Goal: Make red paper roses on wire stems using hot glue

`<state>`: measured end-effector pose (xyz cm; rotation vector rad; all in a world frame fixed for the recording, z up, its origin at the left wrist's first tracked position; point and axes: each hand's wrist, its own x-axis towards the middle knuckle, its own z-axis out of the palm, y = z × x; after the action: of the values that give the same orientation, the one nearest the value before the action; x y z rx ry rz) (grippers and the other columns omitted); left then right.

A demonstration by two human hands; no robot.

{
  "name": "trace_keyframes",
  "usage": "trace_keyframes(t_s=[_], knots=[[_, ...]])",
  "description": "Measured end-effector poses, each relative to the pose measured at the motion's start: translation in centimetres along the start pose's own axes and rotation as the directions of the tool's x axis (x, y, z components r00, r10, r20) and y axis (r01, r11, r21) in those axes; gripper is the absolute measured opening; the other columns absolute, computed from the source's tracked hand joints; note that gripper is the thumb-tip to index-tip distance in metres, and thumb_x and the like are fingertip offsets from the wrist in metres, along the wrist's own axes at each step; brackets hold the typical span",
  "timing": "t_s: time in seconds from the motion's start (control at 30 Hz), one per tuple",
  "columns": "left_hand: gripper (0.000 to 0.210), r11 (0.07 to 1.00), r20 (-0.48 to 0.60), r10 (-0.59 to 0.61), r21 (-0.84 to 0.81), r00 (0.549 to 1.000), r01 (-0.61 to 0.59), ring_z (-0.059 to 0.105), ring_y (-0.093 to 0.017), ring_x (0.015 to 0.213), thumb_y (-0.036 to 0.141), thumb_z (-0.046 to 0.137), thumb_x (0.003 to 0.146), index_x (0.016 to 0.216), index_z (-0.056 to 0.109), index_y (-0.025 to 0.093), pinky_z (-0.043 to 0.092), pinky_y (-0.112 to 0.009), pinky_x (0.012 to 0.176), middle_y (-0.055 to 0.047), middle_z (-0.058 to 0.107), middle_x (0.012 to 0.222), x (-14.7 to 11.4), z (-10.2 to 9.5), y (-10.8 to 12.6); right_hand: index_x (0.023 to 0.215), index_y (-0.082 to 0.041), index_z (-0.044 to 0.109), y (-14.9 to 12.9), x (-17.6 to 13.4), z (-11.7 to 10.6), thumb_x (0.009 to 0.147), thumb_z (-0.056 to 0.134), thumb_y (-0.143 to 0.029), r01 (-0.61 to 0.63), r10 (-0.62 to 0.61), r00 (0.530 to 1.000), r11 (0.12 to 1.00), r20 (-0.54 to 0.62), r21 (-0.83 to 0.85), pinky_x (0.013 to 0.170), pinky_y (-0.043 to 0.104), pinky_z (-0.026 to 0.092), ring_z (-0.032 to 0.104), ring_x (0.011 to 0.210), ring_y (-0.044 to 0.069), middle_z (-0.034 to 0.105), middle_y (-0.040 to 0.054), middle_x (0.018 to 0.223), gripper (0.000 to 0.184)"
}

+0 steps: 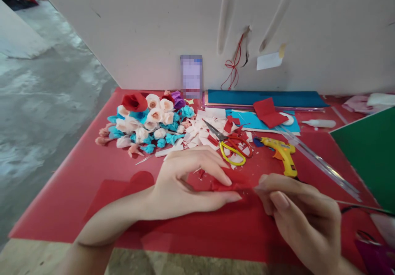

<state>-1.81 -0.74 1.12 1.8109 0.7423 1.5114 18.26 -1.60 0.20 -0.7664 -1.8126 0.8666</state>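
We take this for a craft workspace, judging by the scissors (pixel 221 137), the scraps (pixel 197 133) around them, the glue gun (pixel 287 156) to their right and the flowers (pixel 155 115) to their left.

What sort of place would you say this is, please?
It looks like a craft workspace, perhaps for making artificial flowers: there is a pile of flowers, a pair of scissors by cut scraps, and a yellow glue gun.

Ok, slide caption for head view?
Thin red paper between left hand and right hand, yellow plastic glue gun beyond.
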Motion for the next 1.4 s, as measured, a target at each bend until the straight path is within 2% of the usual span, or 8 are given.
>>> trace_keyframes(t_s=[0.2,0.3,0.43,0.57,0.73,1.03,1.2,1.4], knots=[[0.015,0.996,-0.009,-0.073,-0.052,0.997,0.073,0.063,-0.015,0.069,0.010,0.076,0.067,0.073,0.062,0.012,0.055,-0.031,0.067,-0.006,0.067,0.071,-0.3,-0.3,0.1,0.102,-0.024,0.062,-0.3,0.4,-0.6,0.084,0.055,-0.007,0.033,-0.027,0.994,0.998,0.103,-0.061,0.056,0.017,0.049,0.057,0.057,0.007,0.065,-0.0028,0.077,0.026],[0.018,0.996,0.024,-0.068,-0.058,0.997,0.069,0.064,-0.015,0.071,0.005,0.075,0.066,0.076,0.061,0.012,0.055,-0.031,0.067,-0.006,0.069,0.075,-0.2,-0.6,0.2,0.099,-0.027,0.065,0.6,1.3,-1.0,0.085,0.057,-0.011,-0.116,0.103,0.976,0.991,0.193,0.060,0.057,0.016,0.047,0.059,0.064,0.009,0.065,-0.0018,0.078,0.022],[0.019,0.999,0.097,-0.033,-0.008,0.995,0.033,0.065,-0.015,0.073,0.003,0.074,0.066,0.076,0.060,0.012,0.055,-0.031,0.071,-0.007,0.069,0.077,0.1,-0.8,0.4,0.089,-0.024,0.069,2.0,2.5,-1.5,0.093,0.049,-0.035,-0.500,0.349,0.825,0.817,0.444,0.287,0.046,0.016,0.036,0.046,0.050,0.007,0.054,-0.0015,0.060,0.023],[0.016,0.998,0.213,-0.030,0.059,0.977,0.018,0.065,-0.014,0.075,0.003,0.070,0.070,0.077,0.059,0.013,0.054,-0.030,0.074,-0.006,0.070,0.077,0.3,-0.8,0.4,0.092,-0.023,0.069,1.9,2.7,-1.7,0.087,0.056,-0.044,-0.667,0.377,0.688,0.666,0.620,0.334,0.048,0.015,0.038,0.048,0.055,0.007,0.056,-0.0001,0.064,0.025],[0.019,0.994,0.289,-0.057,0.104,0.956,0.028,0.064,-0.013,0.077,0.003,0.068,0.071,0.084,0.061,0.014,0.053,-0.027,0.077,-0.003,0.070,0.080,0.2,-0.7,0.2,0.088,-0.020,0.066,1.0,2.3,-1.5,0.083,0.063,-0.039,-0.617,0.359,0.713,0.729,0.603,0.296,0.057,0.018,0.045,0.055,0.062,0.010,0.060,0.0015,0.071,0.020],[0.056,0.985,0.254,-0.165,-0.015,0.953,0.174,0.065,-0.013,0.086,0.006,0.071,0.071,0.121,0.053,0.023,0.053,-0.024,0.084,-0.003,0.070,0.096,-0.3,-0.4,-0.3,0.072,-0.016,0.057,0.1,1.8,-0.9,0.091,0.052,-0.029,-0.414,0.354,0.781,0.910,0.515,0.003,0.049,0.017,0.033,0.042,0.055,0.007,0.051,-0.0014,0.059,0.024],[0.062,0.962,0.194,-0.237,-0.086,0.952,0.257,0.061,-0.016,0.101,0.013,0.076,0.068,0.124,0.052,0.024,0.050,-0.024,0.091,-0.005,0.065,0.110,-0.3,0.0,-0.6,0.061,-0.015,0.051,-0.6,1.5,-0.8,0.092,0.049,-0.030,-0.508,0.398,0.798,0.848,0.452,0.152,0.042,0.015,0.032,0.041,0.046,0.004,0.050,-0.0008,0.053,0.034],[0.010,0.966,0.180,-0.211,-0.111,0.961,0.233,0.063,-0.014,0.082,0.012,0.069,0.075,0.084,0.069,0.014,0.052,-0.026,0.080,-0.006,0.066,0.088,-0.2,0.5,-0.9,0.073,-0.016,0.056,-0.5,0.7,-0.4,0.094,0.048,-0.029,-0.613,0.406,0.767,0.693,0.497,0.381,0.041,0.014,0.035,0.044,0.041,0.004,0.058,0.0002,0.054,0.025]])
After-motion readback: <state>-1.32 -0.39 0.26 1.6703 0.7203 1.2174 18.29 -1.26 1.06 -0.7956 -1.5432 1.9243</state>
